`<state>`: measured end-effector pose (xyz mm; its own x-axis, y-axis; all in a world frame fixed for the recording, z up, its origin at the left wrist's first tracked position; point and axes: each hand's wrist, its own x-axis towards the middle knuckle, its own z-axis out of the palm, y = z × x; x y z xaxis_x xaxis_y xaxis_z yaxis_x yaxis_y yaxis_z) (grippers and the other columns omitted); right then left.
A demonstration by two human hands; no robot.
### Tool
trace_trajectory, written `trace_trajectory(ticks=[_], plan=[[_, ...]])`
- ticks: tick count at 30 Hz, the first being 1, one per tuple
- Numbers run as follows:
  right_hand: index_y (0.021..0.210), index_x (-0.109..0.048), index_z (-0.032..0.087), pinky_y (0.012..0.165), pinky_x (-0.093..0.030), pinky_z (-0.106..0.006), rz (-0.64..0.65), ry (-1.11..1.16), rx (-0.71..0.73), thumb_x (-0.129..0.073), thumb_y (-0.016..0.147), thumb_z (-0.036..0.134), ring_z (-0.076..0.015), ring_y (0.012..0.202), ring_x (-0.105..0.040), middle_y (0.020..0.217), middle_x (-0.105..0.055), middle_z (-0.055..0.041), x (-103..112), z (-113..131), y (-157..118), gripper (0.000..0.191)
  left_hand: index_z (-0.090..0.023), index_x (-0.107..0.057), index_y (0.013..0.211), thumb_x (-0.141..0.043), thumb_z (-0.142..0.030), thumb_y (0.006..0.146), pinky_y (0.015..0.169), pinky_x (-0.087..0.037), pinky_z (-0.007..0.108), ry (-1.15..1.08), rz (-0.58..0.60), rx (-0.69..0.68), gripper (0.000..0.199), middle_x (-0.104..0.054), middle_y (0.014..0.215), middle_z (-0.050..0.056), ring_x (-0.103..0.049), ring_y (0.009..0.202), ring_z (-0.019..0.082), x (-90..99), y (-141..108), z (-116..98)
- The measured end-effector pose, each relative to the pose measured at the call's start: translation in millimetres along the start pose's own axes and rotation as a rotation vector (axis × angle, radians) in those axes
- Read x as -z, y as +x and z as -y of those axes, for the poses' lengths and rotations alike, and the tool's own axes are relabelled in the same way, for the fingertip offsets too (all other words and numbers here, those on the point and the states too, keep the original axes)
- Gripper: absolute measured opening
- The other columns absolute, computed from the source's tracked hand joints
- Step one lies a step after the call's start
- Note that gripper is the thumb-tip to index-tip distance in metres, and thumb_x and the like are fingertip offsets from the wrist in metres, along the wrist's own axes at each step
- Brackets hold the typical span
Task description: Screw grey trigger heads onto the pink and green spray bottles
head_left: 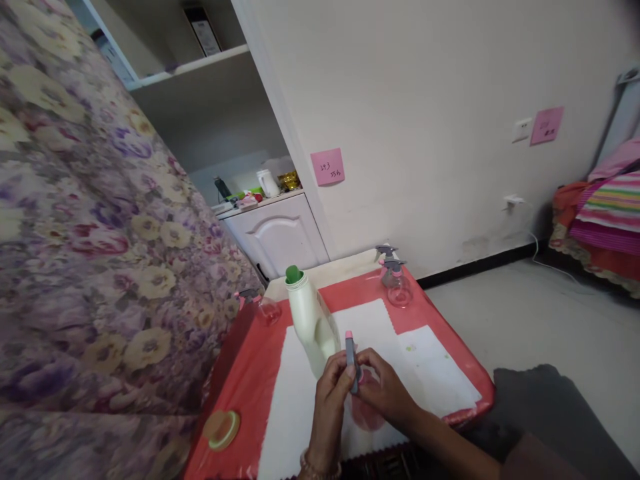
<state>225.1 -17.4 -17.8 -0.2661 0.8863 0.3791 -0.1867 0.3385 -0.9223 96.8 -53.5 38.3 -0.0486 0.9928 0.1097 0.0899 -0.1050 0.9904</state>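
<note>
Pinched between the left hand's [333, 387] thumb and fingers, the grey spray head [351, 367] sat almost upright, while the right hand's [387, 393] fingers closed in at the bottle neck. Two-sided contact probably kept the head from twisting freely. Its spray bottle [367, 407] was low between the hands, over the white cloth [287, 407], which likely guarded the red cover [240, 390] against drips. Rounded and see-through, the body looked reddish, the head pink-tipped; whether it held liquid could not be told. Just beyond the left hand stood a pale green jug [310, 320], green piece at its mouth, seemingly within easy reach. Farther out were more spray bottles [400, 292] and a round lid [225, 430].
</note>
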Motion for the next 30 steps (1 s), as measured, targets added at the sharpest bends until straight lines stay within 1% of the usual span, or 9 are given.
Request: trace_trajectory(ticks=[3,6,12,17,19,23,26,28,30], plan=[[0.093,-0.058,0.022,0.087,-0.046,-0.036,0.052,0.008,0.071,-0.064,0.083,0.033,-0.0216,0.094,-0.058,0.096,-0.06,-0.0035,2.2,1.6,1.0,0.016,-0.019,-0.07,0.109,-0.064,-0.042,0.083,0.095,-0.042,0.036,-0.005,-0.01,0.001,0.036,-0.069,0.113,0.008,-0.059,0.105,0.026,-1.0,-0.6,-1.3],[0.098,-0.06,0.022,0.09,-0.045,-0.037,0.109,-0.007,0.139,-0.06,0.085,0.033,-0.0228,0.099,-0.057,0.101,-0.059,-0.0055,4.6,0.2,1.2,0.017,-0.02,-0.069,0.112,-0.063,-0.042,0.084,0.095,-0.042,0.036,-0.008,-0.011,0.009,0.037,-0.068,0.113,0.008,-0.059,0.106,0.026,-1.9,-0.8,-1.4],[0.094,-0.058,0.022,0.084,-0.047,-0.035,-0.004,0.0,0.006,-0.072,0.077,0.034,-0.0213,0.09,-0.058,0.093,-0.061,-0.0015,0.9,-0.7,0.8,0.025,-0.019,-0.069,0.111,-0.063,-0.042,0.084,0.096,-0.042,0.035,0.012,-0.013,0.002,0.036,-0.068,0.115,0.008,-0.058,0.107,0.026,-1.8,-0.5,0.2],[0.097,-0.059,0.021,0.09,-0.046,-0.037,0.105,0.001,0.124,-0.06,0.085,0.034,-0.0227,0.098,-0.057,0.1,-0.059,-0.0051,4.4,3.5,1.1,0.018,-0.019,-0.068,0.113,-0.062,-0.043,0.084,0.094,-0.042,0.036,-0.013,-0.006,-0.006,0.038,-0.069,0.111,0.008,-0.059,0.104,0.026,-1.3,0.4,-0.3],[0.099,-0.059,0.021,0.091,-0.046,-0.038,0.103,-0.01,0.11,-0.062,0.083,0.033,-0.0233,0.099,-0.057,0.101,-0.059,-0.0055,4.0,3.7,0.7,0.02,-0.019,-0.069,0.112,-0.063,-0.044,0.083,0.093,-0.043,0.035,-0.011,-0.014,-0.004,0.038,-0.069,0.11,0.008,-0.059,0.103,0.026,-1.5,0.5,-0.6],[0.097,-0.059,0.022,0.086,-0.047,-0.036,0.015,-0.002,0.019,-0.069,0.078,0.032,-0.0217,0.092,-0.059,0.094,-0.061,-0.002,0.8,3.2,0.5,0.023,-0.019,-0.069,0.11,-0.063,-0.044,0.083,0.093,-0.043,0.035,0.004,-0.023,0.009,0.038,-0.069,0.111,0.008,-0.059,0.103,0.026,-1.7,0.3,-0.8],[0.093,-0.059,0.022,0.087,-0.047,-0.036,0.047,-0.008,0.075,-0.064,0.083,0.034,-0.0214,0.093,-0.058,0.095,-0.06,-0.0029,2.7,5.6,1.4,0.017,-0.018,-0.069,0.109,-0.063,-0.045,0.082,0.096,-0.042,0.037,0.001,-0.021,0.012,0.039,-0.069,0.112,0.009,-0.059,0.105,0.027,-1.9,0.8,-1.6],[0.094,-0.06,0.021,0.089,-0.046,-0.037,0.097,-0.016,0.135,-0.06,0.085,0.034,-0.0225,0.097,-0.057,0.099,-0.06,-0.005,5.3,7.4,1.9,0.016,-0.018,-0.068,0.11,-0.063,-0.045,0.082,0.097,-0.041,0.037,0.0,-0.027,0.011,0.039,-0.069,0.114,0.009,-0.059,0.107,0.028,-2.2,1.5,-2.4],[0.097,-0.06,0.021,0.09,-0.046,-0.038,0.107,-0.011,0.146,-0.06,0.085,0.033,-0.0231,0.098,-0.057,0.101,-0.06,-0.0057,6.3,7.5,2.2,0.017,-0.018,-0.068,0.111,-0.063,-0.045,0.082,0.097,-0.041,0.037,0.003,-0.027,0.011,0.04,-0.068,0.115,0.009,-0.058,0.108,0.028,-2.5,2.2,-3.0]])
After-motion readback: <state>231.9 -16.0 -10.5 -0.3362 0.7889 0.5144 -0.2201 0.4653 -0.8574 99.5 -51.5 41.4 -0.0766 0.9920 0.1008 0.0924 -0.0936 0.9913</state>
